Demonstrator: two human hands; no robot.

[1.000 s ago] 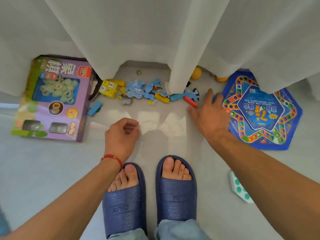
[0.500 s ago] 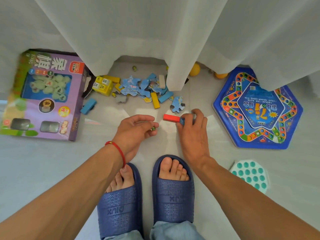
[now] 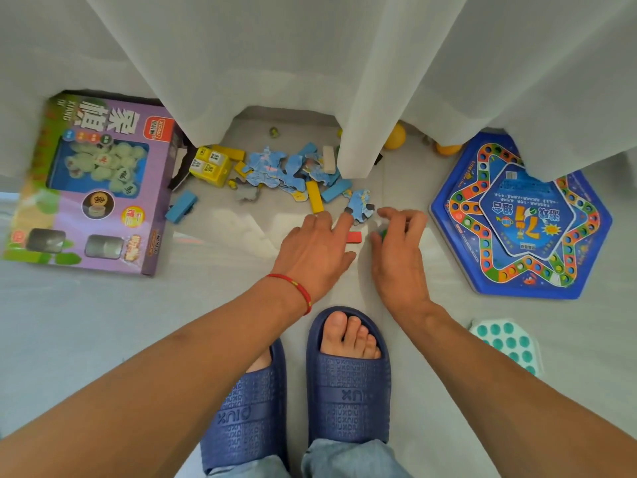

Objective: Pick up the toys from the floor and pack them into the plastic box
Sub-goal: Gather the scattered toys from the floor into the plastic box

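A red block (image 3: pixel 354 237) lies on the floor between my two hands. My left hand (image 3: pixel 315 255) reaches forward with straight fingers, covering the block's left end, and its index fingertip touches a blue puzzle piece (image 3: pixel 361 202). My right hand (image 3: pixel 400 246) is just right of the block with curled fingers, and a small green toy (image 3: pixel 383 232) shows between its thumb and fingers. More blue puzzle pieces (image 3: pixel 275 169), a yellow block (image 3: pixel 314 201) and blue blocks (image 3: pixel 336 190) lie beyond. The plastic box is out of view.
A white curtain (image 3: pixel 358 98) hangs over the toy pile. A purple chess box (image 3: pixel 93 188) lies at the left and a blue hexagonal game board (image 3: pixel 524 219) at the right. A teal dotted toy (image 3: pixel 506 341) and yellow balls (image 3: pixel 395 136) lie nearby. My slippered feet (image 3: pixel 348 374) stand below.
My left hand opened and reached forward over the red block to the puzzle piece. My right hand let go of the red block, which now lies on the floor, and shifted right.
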